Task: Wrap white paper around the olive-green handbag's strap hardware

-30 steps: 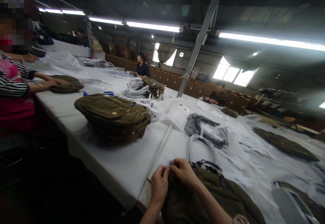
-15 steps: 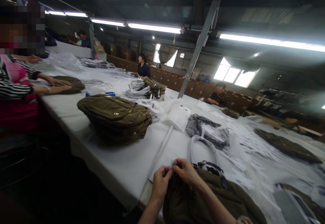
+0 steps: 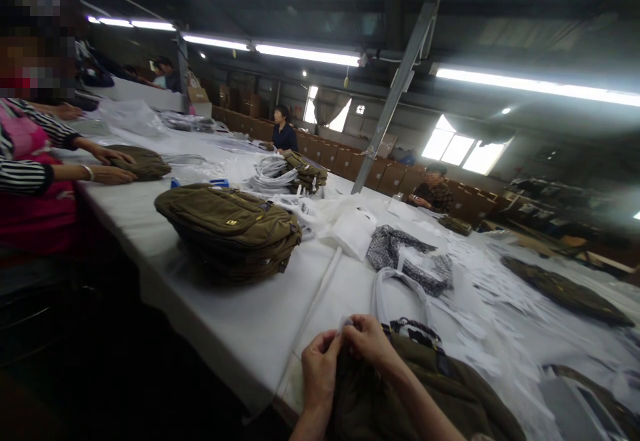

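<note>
Dim workshop [image 3: 310, 1], tube lights [image 3: 500, 82] overhead. Bench [image 3: 240, 334] draped in white. Olive fabric bag [image 3: 455, 388] at its near edge: soft and bulky, I judge; lift by the body. Above its left end, my left fingers [image 3: 326, 340] and right fingers [image 3: 361, 328] pinch a translucent film scrap [image 3: 345, 322]: likely light, slippery, tearable; hold by edges.

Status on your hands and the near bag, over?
Left hand and right hand pinching small translucent piece. Olive bag beneath them. Right forearm hides part of bag.
</note>
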`<state>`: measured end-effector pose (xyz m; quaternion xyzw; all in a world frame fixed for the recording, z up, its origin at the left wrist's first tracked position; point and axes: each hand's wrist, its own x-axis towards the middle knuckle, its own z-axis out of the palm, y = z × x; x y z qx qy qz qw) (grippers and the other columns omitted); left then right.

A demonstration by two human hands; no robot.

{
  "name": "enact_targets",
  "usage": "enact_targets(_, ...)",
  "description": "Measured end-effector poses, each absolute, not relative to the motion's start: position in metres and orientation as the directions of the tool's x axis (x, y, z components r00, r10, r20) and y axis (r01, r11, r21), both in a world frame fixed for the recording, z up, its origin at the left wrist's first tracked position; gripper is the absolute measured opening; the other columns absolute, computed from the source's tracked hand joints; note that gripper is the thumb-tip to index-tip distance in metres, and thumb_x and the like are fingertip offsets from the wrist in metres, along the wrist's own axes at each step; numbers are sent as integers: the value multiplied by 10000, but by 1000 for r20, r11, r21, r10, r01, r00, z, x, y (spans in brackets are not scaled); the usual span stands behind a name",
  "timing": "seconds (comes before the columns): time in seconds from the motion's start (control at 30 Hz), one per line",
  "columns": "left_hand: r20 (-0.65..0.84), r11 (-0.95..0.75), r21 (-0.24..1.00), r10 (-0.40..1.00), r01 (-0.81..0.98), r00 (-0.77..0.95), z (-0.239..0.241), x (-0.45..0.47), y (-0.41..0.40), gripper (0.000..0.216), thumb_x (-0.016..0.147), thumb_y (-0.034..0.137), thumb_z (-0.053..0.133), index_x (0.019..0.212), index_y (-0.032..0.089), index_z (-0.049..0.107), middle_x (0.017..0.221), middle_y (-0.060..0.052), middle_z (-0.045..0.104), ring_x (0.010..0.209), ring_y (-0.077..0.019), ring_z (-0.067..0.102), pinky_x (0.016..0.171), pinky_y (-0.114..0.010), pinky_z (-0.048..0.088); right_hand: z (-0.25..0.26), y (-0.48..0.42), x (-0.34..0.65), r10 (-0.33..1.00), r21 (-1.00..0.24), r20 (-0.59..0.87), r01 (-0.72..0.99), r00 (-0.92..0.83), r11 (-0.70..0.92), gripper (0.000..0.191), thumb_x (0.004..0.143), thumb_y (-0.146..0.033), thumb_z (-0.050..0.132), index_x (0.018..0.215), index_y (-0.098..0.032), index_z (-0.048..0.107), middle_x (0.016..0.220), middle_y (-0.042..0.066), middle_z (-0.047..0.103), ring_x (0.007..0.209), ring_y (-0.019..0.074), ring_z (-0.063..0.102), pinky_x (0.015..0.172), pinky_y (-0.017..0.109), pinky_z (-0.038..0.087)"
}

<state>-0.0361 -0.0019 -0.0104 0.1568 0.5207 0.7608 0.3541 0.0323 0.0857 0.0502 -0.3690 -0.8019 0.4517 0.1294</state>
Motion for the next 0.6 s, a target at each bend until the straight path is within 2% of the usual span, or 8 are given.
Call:
enact_targets(0.17,-89,-181,945,656,-272,-749,-8,-33,-2,221,710,326,619,794,134,686,768,-63,713,748,-211,644,700,-282,508,48,83,32,725,-853,-104,436,-681,288,127,669,-206,439,616,-158,544,419,-55,491,351,77,439,344,152,301)
enact_targets(0.23,3,-145,983,617,-110,-787,-11,-32,-4,203,747,311,579,799,150,690,785,-68,711,761,-216,647,724,-305,513,46,81,31,752,-858,-71,425,-655,289,115,660,-214,454,603,-157,537,424,-57,482,365,72,443,354,147,299)
enact_targets(0.3,207,-123,978,573,166,-793,-15,-31,-7,207,798,282,520,817,167,690,806,-72,705,775,-210,642,739,-322,517,41,80,31,773,-866,-75,426,-630,263,127,657,-240,452,589,-159,522,408,-58,464,350,71,429,342,150,288)
enact_targets(0.37,462,-123,866,571,485,-679,-19,-29,-11,252,847,221,440,916,178,678,842,-75,693,802,-200,632,763,-343,516,38,81,30,778,-876,-117,433,-617,212,160,664,-281,432,586,-163,508,392,-55,458,314,75,401,317,162,281)
enact_targets(0.43,630,-119,678,603,726,-489,-21,-28,-15,319,854,143,379,1049,164,631,915,-89,677,863,-207,618,832,-397,499,35,82,29,776,-885,-154,434,-612,166,195,674,-312,406,590,-165,502,391,-47,467,297,77,380,307,173,287)
enact_targets(0.53,672,-47,481,662,876,-333,-22,-27,-21,370,815,77,378,1125,121,576,1024,-120,649,969,-245,590,924,-495,437,37,81,27,775,-897,-163,418,-610,141,264,710,-356,382,596,-159,514,418,-27,493,325,88,408,331,190,325)
enact_targets(0.6,644,-33,463,700,886,-310,-22,-28,-24,381,807,78,390,1145,130,558,1087,-119,629,1040,-264,559,950,-524,406,39,78,26,782,-901,-129,401,-610,164,287,716,-395,444,583,-154,523,446,-23,502,379,96,448,372,194,351)
